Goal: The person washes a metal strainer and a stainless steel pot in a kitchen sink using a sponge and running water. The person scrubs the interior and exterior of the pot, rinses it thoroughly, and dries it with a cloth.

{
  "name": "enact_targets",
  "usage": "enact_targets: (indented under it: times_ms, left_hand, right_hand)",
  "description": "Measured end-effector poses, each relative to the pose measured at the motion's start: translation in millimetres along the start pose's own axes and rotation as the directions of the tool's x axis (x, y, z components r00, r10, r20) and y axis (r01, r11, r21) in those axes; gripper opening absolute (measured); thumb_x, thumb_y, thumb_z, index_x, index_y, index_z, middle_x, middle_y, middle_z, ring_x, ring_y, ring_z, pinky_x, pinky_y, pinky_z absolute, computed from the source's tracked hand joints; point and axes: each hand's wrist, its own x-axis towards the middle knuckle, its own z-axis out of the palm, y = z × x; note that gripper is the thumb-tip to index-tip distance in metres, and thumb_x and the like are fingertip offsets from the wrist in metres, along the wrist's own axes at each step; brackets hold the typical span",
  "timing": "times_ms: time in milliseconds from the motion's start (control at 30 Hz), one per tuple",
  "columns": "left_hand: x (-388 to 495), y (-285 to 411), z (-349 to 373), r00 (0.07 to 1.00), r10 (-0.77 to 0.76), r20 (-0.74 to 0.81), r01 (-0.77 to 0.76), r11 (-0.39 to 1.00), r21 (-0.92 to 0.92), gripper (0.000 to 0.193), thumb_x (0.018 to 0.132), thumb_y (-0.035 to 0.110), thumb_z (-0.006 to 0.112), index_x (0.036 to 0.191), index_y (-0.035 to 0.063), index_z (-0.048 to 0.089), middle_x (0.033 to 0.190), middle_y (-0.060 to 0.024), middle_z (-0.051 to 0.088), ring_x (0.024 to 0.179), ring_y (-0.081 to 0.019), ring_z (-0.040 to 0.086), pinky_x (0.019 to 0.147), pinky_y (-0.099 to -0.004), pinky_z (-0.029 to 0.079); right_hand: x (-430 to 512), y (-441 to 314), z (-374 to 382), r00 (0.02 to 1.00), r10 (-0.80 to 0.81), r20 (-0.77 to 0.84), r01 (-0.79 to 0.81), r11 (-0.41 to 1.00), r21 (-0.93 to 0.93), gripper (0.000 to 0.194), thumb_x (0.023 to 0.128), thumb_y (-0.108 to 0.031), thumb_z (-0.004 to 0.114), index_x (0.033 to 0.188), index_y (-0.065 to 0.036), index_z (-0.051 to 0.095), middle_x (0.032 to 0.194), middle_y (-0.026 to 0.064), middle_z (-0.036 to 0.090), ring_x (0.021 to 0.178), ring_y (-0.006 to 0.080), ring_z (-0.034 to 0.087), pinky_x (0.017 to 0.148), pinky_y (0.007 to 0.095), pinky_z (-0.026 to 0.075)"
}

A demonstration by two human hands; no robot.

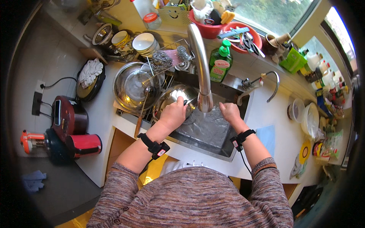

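My left hand [172, 114] grips a black handle at the near side of a shiny domed metal lid [178, 92]. The lid is tilted over the left part of the stainless steel sink [228, 154]. My right hand [230, 113] is curled above the sink's right side; its palm and fingers are partly hidden, so I cannot tell whether it holds anything. Between my hands a brushed metal faucet [203, 68] comes down, with a thin stream of water at its spout. Rippling water [206, 128] lies in the basin.
Left of the sink are nested metal bowls [125, 82] and a wooden-handled strainer [139, 125]. Behind it stand a green pump bottle [221, 61] and a rack with steel wool [161, 59]. A small curved tap [275, 82] and a blue cloth [265, 139] are to the right.
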Motion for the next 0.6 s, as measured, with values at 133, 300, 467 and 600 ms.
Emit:
enact_targets:
  times_ms: [133,300,467,600]
  left_hand:
    - [-4.3,-6.4,-6.9,1.0,-0.013,-0.028,0.012,1.0,-0.028,0.022,0.091,0.018,0.054,0.096,0.0009,0.042,0.07,-0.0254,0.061,0.067,-0.0448,0.06,0.059,-0.0528,0.047]
    - [-11.1,-11.4,-14.7,0.998,-0.059,-0.03,0.056,0.992,-0.112,0.022,0.091,0.018,0.054,0.096,0.0006,0.041,0.069,-0.026,0.061,0.066,-0.0455,0.06,0.059,-0.0533,0.047]
    - [-12.6,-14.0,-15.9,0.994,-0.053,-0.093,0.034,0.981,-0.193,0.023,0.09,0.017,0.055,0.097,-0.0002,0.041,0.069,-0.0263,0.061,0.067,-0.0459,0.059,0.059,-0.0535,0.046]
    - [-11.3,-26.2,-17.1,0.988,-0.125,-0.096,0.084,0.933,-0.35,0.024,0.09,0.019,0.055,0.099,-0.0004,0.044,0.077,-0.0268,0.062,0.074,-0.0466,0.06,0.064,-0.0524,0.047]
  right_hand:
    - [35.0,-62.5,-62.4,0.817,-0.576,-0.042,0.571,0.794,0.21,0.04,0.087,-0.034,0.059,0.111,-0.004,0.051,0.103,0.0189,0.051,0.099,0.0349,0.051,0.086,0.0401,0.043]
    - [80.1,-152.3,-109.9,0.367,-0.928,0.062,0.93,0.365,-0.038,0.054,0.079,-0.008,0.066,0.128,-0.004,0.044,0.12,0.0169,0.049,0.111,0.0339,0.051,0.095,0.0395,0.042]
    - [127.2,-233.9,-91.1,0.213,-0.975,0.059,0.964,0.2,-0.172,0.054,0.081,-0.019,0.067,0.13,-0.013,0.048,0.128,0.0137,0.051,0.121,0.0356,0.046,0.103,0.0429,0.038]
    - [138.5,-232.8,-75.7,0.216,-0.975,0.058,0.936,0.189,-0.298,0.066,0.077,-0.025,0.071,0.137,-0.02,0.044,0.145,0.0133,0.035,0.135,0.0316,0.033,0.109,0.0415,0.033]
